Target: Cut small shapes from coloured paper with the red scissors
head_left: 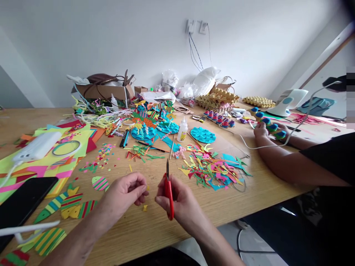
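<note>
My right hand (180,201) grips a pair of red-handled scissors (168,194), whose dark blades point away from me and look closed. Just left of it, my left hand (129,190) is curled, thumb against fingers; what it pinches, if anything, is too small to make out. Small yellow paper bits (145,208) lie on the wooden table between the two hands. Striped paper fish pieces (100,183) rest beyond my left wrist, with more striped fish (72,203) farther left. A heap of coloured paper scraps (216,171) spreads beyond my right hand.
A glue bottle (182,130) stands ahead near blue egg-carton pieces (203,135). Coloured paper sheets (80,138), a white power strip (37,147) and a black phone (26,201) lie left. At right, a co-worker's hands (262,133) hold a painted carton strip (269,125); a white cable (249,147) crosses there.
</note>
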Available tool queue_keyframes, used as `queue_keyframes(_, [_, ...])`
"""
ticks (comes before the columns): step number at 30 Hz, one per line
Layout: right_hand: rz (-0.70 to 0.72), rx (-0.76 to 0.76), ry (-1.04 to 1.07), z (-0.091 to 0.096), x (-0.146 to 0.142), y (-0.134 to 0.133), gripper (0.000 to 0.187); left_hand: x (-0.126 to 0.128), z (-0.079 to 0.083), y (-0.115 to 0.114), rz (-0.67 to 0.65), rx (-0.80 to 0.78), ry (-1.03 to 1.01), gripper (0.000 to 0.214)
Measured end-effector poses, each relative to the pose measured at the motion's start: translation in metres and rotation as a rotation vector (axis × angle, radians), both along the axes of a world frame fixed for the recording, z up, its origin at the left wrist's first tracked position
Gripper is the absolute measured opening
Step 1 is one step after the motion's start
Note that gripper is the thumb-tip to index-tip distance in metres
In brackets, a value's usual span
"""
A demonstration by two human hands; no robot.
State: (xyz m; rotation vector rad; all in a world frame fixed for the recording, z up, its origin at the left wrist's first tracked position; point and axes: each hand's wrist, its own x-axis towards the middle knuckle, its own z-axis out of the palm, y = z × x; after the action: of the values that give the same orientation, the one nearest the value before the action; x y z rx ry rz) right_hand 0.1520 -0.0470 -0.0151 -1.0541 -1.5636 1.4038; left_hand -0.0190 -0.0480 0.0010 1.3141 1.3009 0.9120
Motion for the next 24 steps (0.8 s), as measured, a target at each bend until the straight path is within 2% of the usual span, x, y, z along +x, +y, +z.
queue_keyframes(3, [-0.034, 0.109, -0.049, 0.003, -0.005, 0.01, 0.013, 0.002, -0.004, 0.002, -0.067, 0.017, 0.07, 0.006])
queue_keyframes(9, [0.049, 0.217, -0.164, 0.004, -0.006, 0.021, 0.013, 0.003, -0.004, 0.004, -0.159, 0.133, 0.322, 0.008])
queue_keyframes(15, [0.113, 0.22, -0.179, 0.003, -0.002, 0.024, 0.011, 0.001, -0.001, 0.005, -0.186, 0.181, 0.423, 0.009])
queue_keyframes(19, [0.103, 0.137, -0.02, 0.002, -0.003, 0.025, 0.01, 0.0, -0.004, 0.004, -0.18, 0.121, 0.254, 0.005])
queue_keyframes(24, [-0.009, 0.028, 0.229, 0.0, -0.007, 0.022, 0.017, 0.004, -0.007, -0.005, -0.043, 0.018, -0.048, 0.019])
